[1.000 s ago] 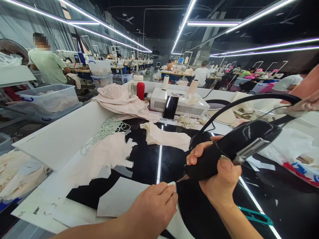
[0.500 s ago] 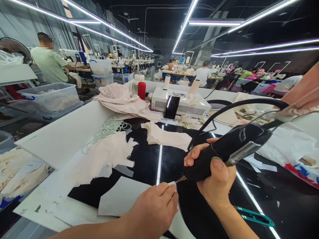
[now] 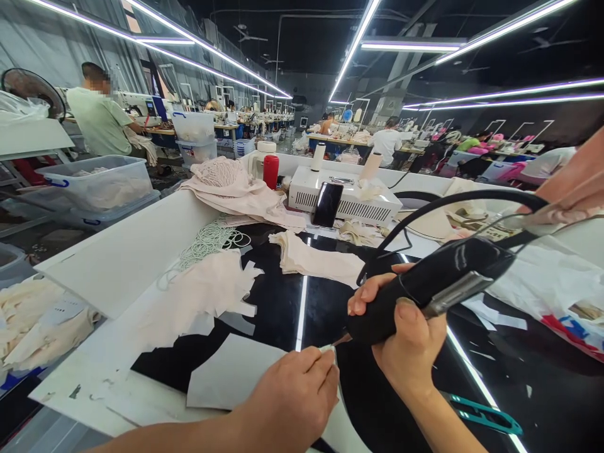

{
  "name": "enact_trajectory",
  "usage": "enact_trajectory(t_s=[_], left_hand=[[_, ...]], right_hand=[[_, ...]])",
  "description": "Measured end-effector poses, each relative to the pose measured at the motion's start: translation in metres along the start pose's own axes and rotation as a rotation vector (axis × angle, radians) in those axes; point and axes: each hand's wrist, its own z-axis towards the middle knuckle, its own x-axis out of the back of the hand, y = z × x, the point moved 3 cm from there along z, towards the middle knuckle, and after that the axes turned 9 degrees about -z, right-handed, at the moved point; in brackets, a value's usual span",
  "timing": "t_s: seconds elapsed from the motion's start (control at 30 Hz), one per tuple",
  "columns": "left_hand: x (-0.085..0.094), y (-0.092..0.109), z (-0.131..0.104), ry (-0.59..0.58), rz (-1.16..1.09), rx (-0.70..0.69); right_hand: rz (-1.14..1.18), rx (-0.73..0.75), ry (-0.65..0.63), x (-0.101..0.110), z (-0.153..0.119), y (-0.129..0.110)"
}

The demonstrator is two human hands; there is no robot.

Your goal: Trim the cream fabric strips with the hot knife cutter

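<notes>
My right hand (image 3: 410, 340) is wrapped round a black corded handheld tool (image 3: 438, 270) with a metal lever on its side. The thumb lies beside the lever, and the tool's narrow tip points left at my left hand's fingertips. My left hand (image 3: 297, 390) is closed, pinching the edge of a pale piece of fabric (image 3: 346, 421) over the black tabletop. A white flat sheet (image 3: 231, 371) lies under and left of that hand. Teal thread snips (image 3: 486, 412) rest beside my right forearm. What exactly lies between the left fingertips is mostly hidden.
Stacked beige fabric strips (image 3: 321, 258), cut pale pieces (image 3: 198, 289) and a green cord tangle (image 3: 212, 242) lie ahead. A white vented box (image 3: 344, 195), a phone (image 3: 327, 204) and a red bottle (image 3: 270, 171) stand behind. The tool's black cable (image 3: 453, 196) arches at right.
The view has shifted very slightly. Both hands keep nearly the same pose, with the tool's tip still at the left fingertips.
</notes>
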Motion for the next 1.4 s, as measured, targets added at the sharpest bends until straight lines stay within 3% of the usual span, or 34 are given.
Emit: enact_trajectory(t_s=[0.23,0.5,0.97,1.17,1.4], left_hand=[[0.007,0.000,0.006,0.101,-0.042,0.052],[0.007,-0.004,0.004,-0.039,-0.092,0.062],[0.003,-0.006,0.002,-0.019,-0.114,0.063],[-0.003,-0.006,-0.001,-0.095,-0.085,0.051],[-0.001,-0.006,-0.001,-0.065,-0.095,0.061]], right_hand=[[-0.014,0.006,0.038,0.001,0.001,0.001],[0.006,-0.006,0.026,0.002,0.001,0.002],[0.028,-0.003,0.002,-0.007,-0.003,0.002],[0.063,-0.009,-0.010,-0.005,0.000,0.003],[0.055,0.012,-0.011,-0.006,-0.001,-0.001]])
